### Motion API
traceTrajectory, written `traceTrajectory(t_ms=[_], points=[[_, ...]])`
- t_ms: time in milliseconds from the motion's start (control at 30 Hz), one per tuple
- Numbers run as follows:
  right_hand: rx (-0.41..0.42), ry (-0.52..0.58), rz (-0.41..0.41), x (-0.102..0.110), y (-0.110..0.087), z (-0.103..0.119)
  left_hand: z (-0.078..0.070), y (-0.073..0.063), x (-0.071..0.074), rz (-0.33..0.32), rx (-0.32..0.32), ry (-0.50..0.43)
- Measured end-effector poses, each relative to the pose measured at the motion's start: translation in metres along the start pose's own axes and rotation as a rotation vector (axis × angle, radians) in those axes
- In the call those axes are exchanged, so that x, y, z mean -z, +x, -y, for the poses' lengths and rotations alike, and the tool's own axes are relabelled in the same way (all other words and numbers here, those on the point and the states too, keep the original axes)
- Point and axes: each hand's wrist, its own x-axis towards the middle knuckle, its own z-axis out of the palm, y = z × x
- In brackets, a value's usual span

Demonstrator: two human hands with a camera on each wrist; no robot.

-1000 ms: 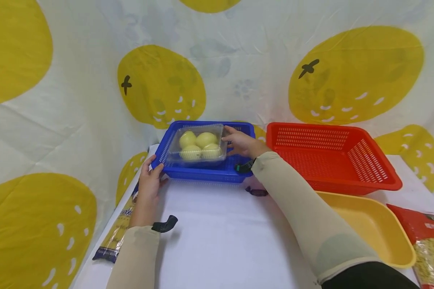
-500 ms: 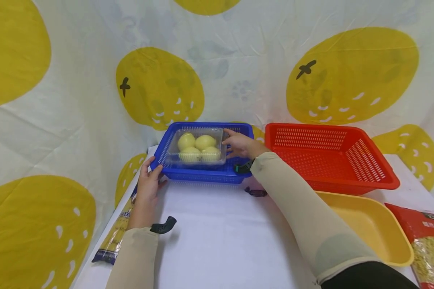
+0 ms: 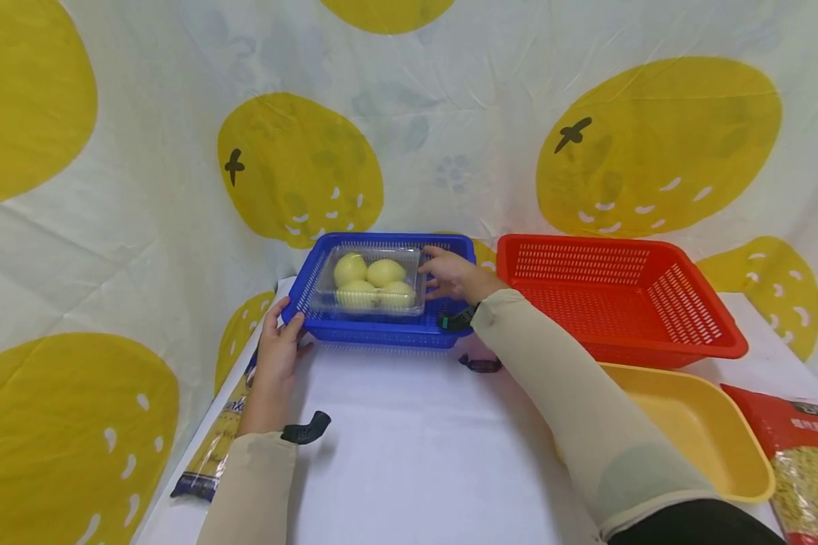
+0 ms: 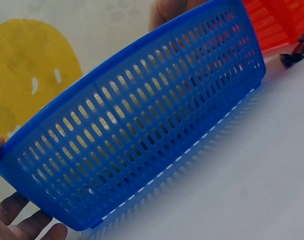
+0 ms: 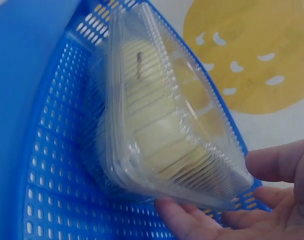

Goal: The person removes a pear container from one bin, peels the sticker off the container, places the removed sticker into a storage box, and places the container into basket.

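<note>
A clear plastic clamshell box (image 3: 412,281) with several pale yellow round fruits (image 3: 385,272) sits in the blue perforated basket (image 3: 382,333). My right hand (image 3: 452,272) holds the box by its right end. In the right wrist view, the fingertips (image 5: 174,212) lie at one corner of the box's end, with another digit at the opposite corner. My left hand (image 3: 279,344) grips the basket's near left corner, thumb over the rim. In the left wrist view, several of its fingers (image 4: 34,222) reach under the corner of the basket wall.
A red perforated basket (image 3: 579,306) stands to the right, with a yellow tub (image 3: 695,424) in front of it. A red bag (image 3: 811,462) lies at the far right, a yellow packet (image 3: 211,443) along the left edge. A small dark wrapped item (image 3: 481,365) lies before the blue basket.
The clamshell box has come down and levelled inside the blue basket, with my right hand still at its end. My left hand keeps its grip on the corner. The view has shifted slightly.
</note>
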Motion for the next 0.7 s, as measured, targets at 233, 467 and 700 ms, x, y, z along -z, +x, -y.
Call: traceTrajectory(t_ms=[233,467,700], points=[[0.006,0.018,-0.031,0.001,-0.013,0.009,-0.002,-0.001,-0.007,-0.008,-0.013,0.022],[0.033,0.057,-0.051,0.007,-0.038,0.013,-0.009,-0.004,-0.017,-0.099,-0.088,0.21],[0.094,-0.012,-0.059,0.015,-0.067,0.016,-0.019,-0.01,-0.022,-0.15,-0.251,0.563]])
